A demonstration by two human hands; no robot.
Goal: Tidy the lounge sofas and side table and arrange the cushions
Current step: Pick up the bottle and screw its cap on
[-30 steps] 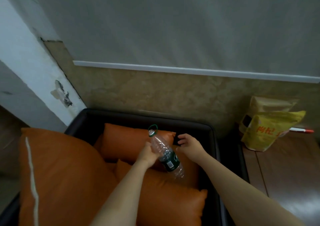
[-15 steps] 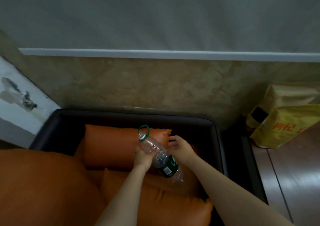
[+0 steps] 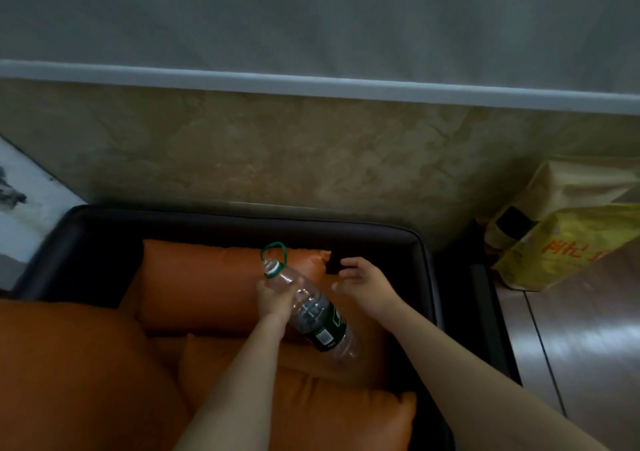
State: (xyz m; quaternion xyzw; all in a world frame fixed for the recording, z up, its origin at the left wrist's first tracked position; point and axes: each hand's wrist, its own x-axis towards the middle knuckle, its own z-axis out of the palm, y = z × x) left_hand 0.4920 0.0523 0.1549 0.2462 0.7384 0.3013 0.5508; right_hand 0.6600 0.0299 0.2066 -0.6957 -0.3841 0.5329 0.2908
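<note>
The left hand (image 3: 275, 298) grips the plastic bottle (image 3: 313, 310) near its neck above the orange cushions (image 3: 311, 412) on the sofa (image 3: 242, 222), cap far-left and base slanting near-right, while the right hand (image 3: 363, 282) hangs open just right of it, the nearer one to the back cushion (image 3: 201, 277) corner.

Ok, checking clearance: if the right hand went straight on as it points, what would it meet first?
The right hand would probably meet the back cushion at its right corner; depth is unclear. The bottle lies left of that line.
</note>
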